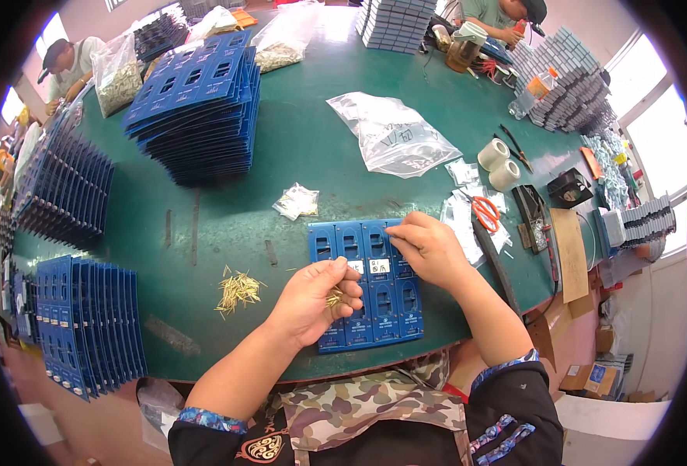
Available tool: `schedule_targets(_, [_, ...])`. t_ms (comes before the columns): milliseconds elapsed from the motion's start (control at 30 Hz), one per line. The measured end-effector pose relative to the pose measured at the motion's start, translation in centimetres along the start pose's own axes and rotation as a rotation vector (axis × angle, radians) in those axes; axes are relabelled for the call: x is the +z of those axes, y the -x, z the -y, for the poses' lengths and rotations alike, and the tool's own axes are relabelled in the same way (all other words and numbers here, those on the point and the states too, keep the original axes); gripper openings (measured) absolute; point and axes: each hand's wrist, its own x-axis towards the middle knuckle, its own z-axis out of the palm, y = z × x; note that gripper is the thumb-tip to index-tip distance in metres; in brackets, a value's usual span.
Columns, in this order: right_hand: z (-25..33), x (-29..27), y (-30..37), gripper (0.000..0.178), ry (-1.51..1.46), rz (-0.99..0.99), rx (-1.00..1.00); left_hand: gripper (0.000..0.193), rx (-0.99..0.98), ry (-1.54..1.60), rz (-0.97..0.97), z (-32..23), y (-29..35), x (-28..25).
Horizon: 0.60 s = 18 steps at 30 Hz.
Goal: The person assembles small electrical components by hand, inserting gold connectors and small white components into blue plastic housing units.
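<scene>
A blue circuit board panel [384,304] with rows of rounded sections and cut-outs lies flat on the green table in front of me. Over its left side, my left hand [306,301] is curled closed around several thin brass pins [334,297]. My right hand [434,250] is at the panel's upper right corner, its thumb and fingertips pinched together; whatever they hold is too small to make out. Two white labels [379,266] sit on the panel between my hands. Left of my left hand, a loose pile of brass pins [239,292] rests on the table.
Tall stacks of blue panels [196,116] stand to the left. Small plastic packets [297,201] and a large clear bag [394,133] lie beyond the panel. Orange-handled scissors [485,213], white rolls [499,161] and a black fan [569,188] are right. Two people work across the table.
</scene>
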Motion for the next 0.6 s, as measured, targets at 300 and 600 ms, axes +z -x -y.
schedule_targets(300, [1.4, -0.3, 0.5, 0.013, 0.148, 0.143, -0.041, 0.029, -0.007, -0.004, 0.004, 0.0, 0.0, 0.0])
schedule_targets(600, [5.4, -0.3, -1.4, 0.016, -0.45, 0.259, 0.026, 0.029, -0.004, 0.016, 0.074, 0.4, 0.0, 0.0])
